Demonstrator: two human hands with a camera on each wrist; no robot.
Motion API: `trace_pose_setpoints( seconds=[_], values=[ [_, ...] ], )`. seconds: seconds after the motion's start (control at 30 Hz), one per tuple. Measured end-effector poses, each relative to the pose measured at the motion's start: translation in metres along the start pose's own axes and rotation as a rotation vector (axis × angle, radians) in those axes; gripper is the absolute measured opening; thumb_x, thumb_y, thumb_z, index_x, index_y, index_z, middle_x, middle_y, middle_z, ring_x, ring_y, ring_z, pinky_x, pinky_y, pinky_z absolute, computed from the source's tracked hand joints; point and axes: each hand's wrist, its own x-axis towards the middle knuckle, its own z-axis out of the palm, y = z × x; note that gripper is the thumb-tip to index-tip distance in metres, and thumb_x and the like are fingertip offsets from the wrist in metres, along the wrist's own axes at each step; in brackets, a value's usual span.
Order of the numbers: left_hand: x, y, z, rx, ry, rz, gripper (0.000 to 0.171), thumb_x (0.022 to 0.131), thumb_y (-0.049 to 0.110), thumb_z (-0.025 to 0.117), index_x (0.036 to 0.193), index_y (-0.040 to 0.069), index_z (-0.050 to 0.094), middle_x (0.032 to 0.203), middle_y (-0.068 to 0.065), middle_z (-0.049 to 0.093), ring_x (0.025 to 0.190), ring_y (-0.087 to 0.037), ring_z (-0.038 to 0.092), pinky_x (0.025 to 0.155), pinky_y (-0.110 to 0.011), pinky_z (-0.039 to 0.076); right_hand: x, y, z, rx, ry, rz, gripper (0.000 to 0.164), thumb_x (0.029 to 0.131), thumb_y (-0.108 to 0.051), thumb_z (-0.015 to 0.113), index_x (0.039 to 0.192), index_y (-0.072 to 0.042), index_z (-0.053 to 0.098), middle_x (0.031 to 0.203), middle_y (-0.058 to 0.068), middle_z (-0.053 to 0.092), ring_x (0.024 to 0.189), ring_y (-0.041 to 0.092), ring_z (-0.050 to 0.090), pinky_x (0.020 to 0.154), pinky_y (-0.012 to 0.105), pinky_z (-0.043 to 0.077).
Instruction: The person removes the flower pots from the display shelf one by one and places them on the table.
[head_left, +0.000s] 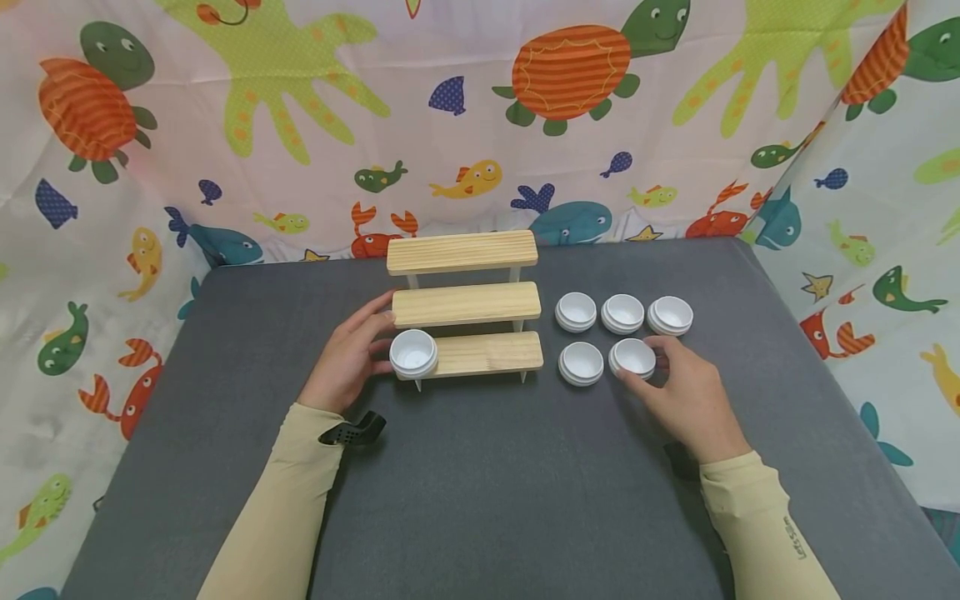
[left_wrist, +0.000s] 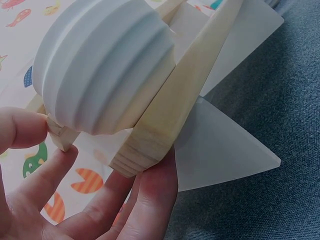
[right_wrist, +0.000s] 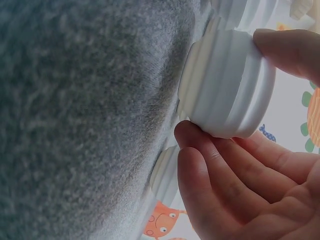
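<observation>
A three-tier wooden stand [head_left: 467, 306] with pale shelves and translucent supports is on the table. One small white ribbed bowl [head_left: 413, 353] sits at the left end of its lowest shelf. My left hand [head_left: 347, 352] holds the stand's left side; in the left wrist view the thumb and a finger pinch one shelf end [left_wrist: 61, 136], while other fingers touch the lower shelf [left_wrist: 150, 145]. To the right of the stand, my right hand [head_left: 686, 393] grips another white bowl [right_wrist: 227, 82] between thumb and fingers. Whether that bowl touches the table cannot be told.
Several more white bowls stand in two rows right of the stand, among them a front-left bowl [head_left: 581, 364] and a back-right one [head_left: 670, 316]. The grey cloth-covered table [head_left: 510, 500] meets a sea-animal curtain [head_left: 450, 125] at the back and sides.
</observation>
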Motion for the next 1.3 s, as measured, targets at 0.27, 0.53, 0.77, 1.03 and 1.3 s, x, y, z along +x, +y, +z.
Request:
trace_pose_setpoints(
  seconds=[0.27,0.53,0.77,1.03,1.3],
  values=[
    [0.0004,0.0000,-0.0004,-0.003,0.000,-0.003,0.054,0.111,0.042,0.054,0.164,0.042,0.045,0.158,-0.010,0.054,0.129,-0.033,0.065,0.083,-0.038,0.063,-0.0001,-0.0005,0.0012,-0.002,-0.012,0.012,0.061,0.093,-0.040,0.085,0.138,-0.004,0.063,0.123,0.026,0.075,0.110,0.040,0.071,0.091,0.062,0.054],
    [0.0011,0.0004,-0.0006,-0.002,0.005,-0.003,0.055,0.110,0.042,0.055,0.165,0.040,0.045,0.156,-0.010,0.055,0.125,-0.031,0.066,0.081,-0.037,0.063,0.0003,-0.0003,0.0013,-0.002,-0.019,0.017,0.060,0.094,-0.038,0.085,0.139,-0.003,0.063,0.122,0.026,0.074,0.110,0.040,0.070,0.090,0.061,0.054],
    [0.0010,0.0004,-0.0008,-0.007,0.008,-0.002,0.054,0.110,0.042,0.055,0.163,0.041,0.046,0.156,-0.009,0.056,0.124,-0.031,0.066,0.081,-0.037,0.063,0.0010,0.0006,0.0023,-0.001,-0.018,0.015,0.060,0.094,-0.037,0.085,0.138,-0.003,0.063,0.122,0.027,0.074,0.110,0.041,0.070,0.091,0.062,0.054],
    [0.0015,-0.0001,-0.0007,-0.007,0.011,-0.005,0.054,0.110,0.043,0.056,0.163,0.042,0.046,0.157,-0.008,0.056,0.126,-0.031,0.066,0.082,-0.037,0.063,0.0006,0.0018,0.0026,0.011,-0.031,0.024,0.060,0.095,-0.038,0.083,0.138,-0.003,0.061,0.124,0.027,0.073,0.110,0.041,0.070,0.092,0.062,0.055],
    [0.0008,0.0006,0.0000,-0.007,0.011,-0.003,0.054,0.110,0.041,0.055,0.163,0.041,0.047,0.155,-0.009,0.057,0.122,-0.028,0.068,0.082,-0.037,0.063,0.0001,0.0027,0.0029,0.015,-0.052,0.033,0.063,0.096,-0.040,0.082,0.140,-0.002,0.059,0.127,0.028,0.072,0.113,0.042,0.070,0.093,0.063,0.055]
  ],
)
